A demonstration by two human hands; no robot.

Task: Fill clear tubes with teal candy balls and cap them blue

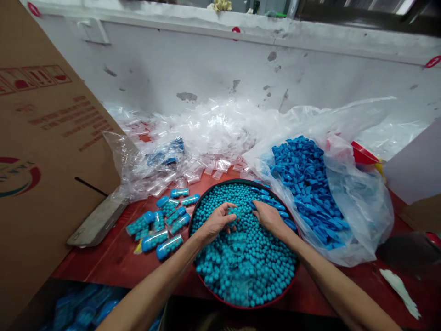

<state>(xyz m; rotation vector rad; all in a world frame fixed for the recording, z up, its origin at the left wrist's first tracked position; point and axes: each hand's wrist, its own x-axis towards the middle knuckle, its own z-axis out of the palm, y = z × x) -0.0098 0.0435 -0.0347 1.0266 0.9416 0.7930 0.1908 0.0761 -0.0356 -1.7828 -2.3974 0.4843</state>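
Note:
A round tub with a dark red rim is full of small teal beads. Over the beads, my left hand curls its fingers around what looks like a clear plastic tube with teal beads in it; the fingers partly cover it. My right hand is just to the right, its fingertips closed on a blue plastic cap. Several more blue caps lie along the tub's right inner edge. Clear empty tubes rest among the beads near the front.
Filled tubes with blue caps lie left of the tub on the red table. A clear bag of blue caps stands right. Clear plastic pieces pile up behind. A large cardboard box rises at left.

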